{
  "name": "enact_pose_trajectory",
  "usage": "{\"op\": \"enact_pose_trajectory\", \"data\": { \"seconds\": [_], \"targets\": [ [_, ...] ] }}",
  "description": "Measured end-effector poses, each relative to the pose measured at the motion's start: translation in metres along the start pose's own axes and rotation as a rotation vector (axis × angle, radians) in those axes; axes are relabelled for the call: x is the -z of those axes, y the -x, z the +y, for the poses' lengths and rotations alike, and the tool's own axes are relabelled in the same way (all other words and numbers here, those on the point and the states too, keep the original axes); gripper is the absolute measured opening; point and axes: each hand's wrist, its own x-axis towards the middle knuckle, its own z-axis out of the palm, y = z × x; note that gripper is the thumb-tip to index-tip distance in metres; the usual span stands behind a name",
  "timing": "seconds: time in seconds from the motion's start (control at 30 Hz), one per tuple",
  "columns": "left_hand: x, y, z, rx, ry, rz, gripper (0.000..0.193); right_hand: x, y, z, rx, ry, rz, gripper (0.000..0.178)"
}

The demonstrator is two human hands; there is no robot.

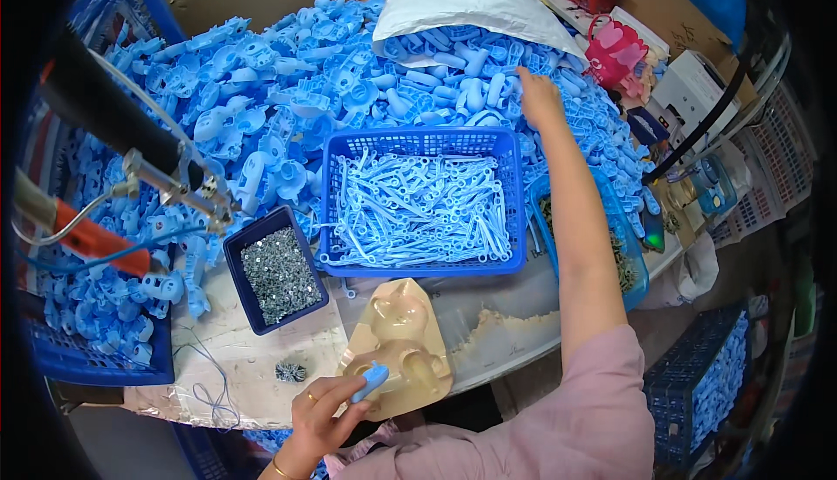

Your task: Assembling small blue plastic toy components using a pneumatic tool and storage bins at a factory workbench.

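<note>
My left hand is closed, thumb and fingers pinching a small rounded light-blue plastic part. The part is above the lower end of a beige moulded fixture with shaped hollows. Far forward, my right hand reaches into a heap of oblong blue plastic parts at the mouth of a white woven sack. Its fingertips are among the parts, and whether they hold one is hidden. A blue basket full of thin light-blue looped sticks stands between my hands.
A dark blue tray of small metal screws sits left of the fixture. On the left hangs a powered screwdriver arm with an orange section. Blue shell parts pile across the back. Under my right arm is a light-blue bin.
</note>
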Motion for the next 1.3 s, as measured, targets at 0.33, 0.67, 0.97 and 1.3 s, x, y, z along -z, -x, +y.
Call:
{"op": "enact_pose_trajectory", "data": {
  "seconds": [0.33,0.67,0.97,1.3],
  "targets": [
    [-0.001,0.006,-0.005,0.038,-0.006,-0.016,0.035,0.045,0.046,0.030,-0.031,-0.468,0.074,0.031],
    [-0.004,0.017,0.004,0.078,-0.017,-0.155,0.031,0.045,0.022,-0.032,0.176,-0.547,0.085,0.028],
    [-0.006,0.013,0.006,0.032,0.009,-0.079,0.030,0.030,-0.017,-0.101,0.399,-0.084,-0.405,0.035],
    [0.006,0.017,-0.006,0.092,0.003,0.003,0.031,0.047,-0.003,0.004,-0.094,-0.991,-0.174,0.024]
  ]
}}
